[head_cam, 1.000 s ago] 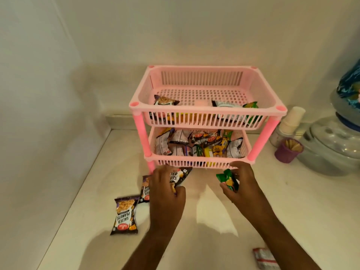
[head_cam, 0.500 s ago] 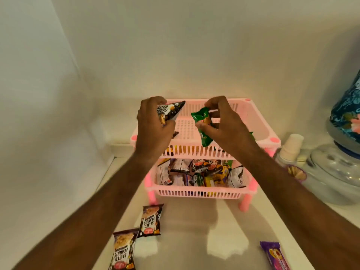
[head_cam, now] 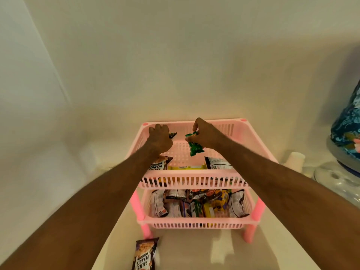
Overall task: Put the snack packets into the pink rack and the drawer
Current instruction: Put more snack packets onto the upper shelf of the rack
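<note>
You are holding both hands over the pink rack [head_cam: 191, 173]'s top tier, left hand [head_cam: 159, 140] gripping a dark packet [head_cam: 172, 135], right hand [head_cam: 206, 134] fingers pinching the green packet [head_cam: 195, 147], and releasing high is risking them bouncing out onto the worktop [head_cam: 194, 250].

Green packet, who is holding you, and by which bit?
The right hand pinches the green packet by its top end; the rest hangs above the pink rack.

A pantry corner, likely in a home or office

Below both hands, a pink two-tier rack [head_cam: 191, 181] of snack packets sits on a white counter [head_cam: 194, 248]; a water dispenser [head_cam: 339, 172] and stacked paper cups [head_cam: 295, 157] stand to their right.
</note>
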The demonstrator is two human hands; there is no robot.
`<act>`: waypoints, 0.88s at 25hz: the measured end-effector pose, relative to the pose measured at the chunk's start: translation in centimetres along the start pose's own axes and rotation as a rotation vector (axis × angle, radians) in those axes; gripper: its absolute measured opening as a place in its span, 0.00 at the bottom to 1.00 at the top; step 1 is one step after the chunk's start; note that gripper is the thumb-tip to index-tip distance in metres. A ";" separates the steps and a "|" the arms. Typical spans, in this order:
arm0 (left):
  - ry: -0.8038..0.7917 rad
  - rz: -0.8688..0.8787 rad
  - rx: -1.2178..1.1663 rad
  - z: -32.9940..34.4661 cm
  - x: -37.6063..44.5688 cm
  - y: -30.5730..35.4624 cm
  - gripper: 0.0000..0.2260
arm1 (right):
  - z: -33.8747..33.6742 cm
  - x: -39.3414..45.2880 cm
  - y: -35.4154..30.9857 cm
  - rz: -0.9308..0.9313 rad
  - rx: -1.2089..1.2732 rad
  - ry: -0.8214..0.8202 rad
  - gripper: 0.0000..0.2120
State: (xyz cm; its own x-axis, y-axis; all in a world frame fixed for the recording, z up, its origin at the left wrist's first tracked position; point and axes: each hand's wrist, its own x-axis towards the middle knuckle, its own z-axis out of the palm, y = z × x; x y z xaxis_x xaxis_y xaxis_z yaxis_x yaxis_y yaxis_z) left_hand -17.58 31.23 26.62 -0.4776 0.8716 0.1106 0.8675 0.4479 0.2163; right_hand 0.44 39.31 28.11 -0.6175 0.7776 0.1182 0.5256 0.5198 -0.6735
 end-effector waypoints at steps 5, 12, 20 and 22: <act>-0.164 -0.038 0.065 0.5 0.6 -0.3 0.25 | 2.0 3.0 -0.6 0.015 -0.188 -0.094 0.19; -0.201 -0.099 -0.205 -0.6 0.5 -1.5 0.23 | 4.1 3.8 -0.6 0.071 -0.261 -0.179 0.19; 0.058 0.024 -0.174 -3.6 -3.8 -0.5 0.19 | -3.0 -3.4 -1.4 -0.124 -0.135 -0.040 0.13; 0.128 0.049 -0.288 -3.9 -6.5 -0.2 0.18 | -4.1 -6.6 -1.0 -0.157 -0.045 0.045 0.12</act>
State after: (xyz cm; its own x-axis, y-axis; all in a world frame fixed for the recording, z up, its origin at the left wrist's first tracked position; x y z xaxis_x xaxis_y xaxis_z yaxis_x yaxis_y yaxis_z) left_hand -15.20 24.74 29.64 -0.4655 0.8506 0.2446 0.8235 0.3150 0.4718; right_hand 6.39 35.15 30.99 -0.6677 0.7003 0.2525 0.4513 0.6505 -0.6109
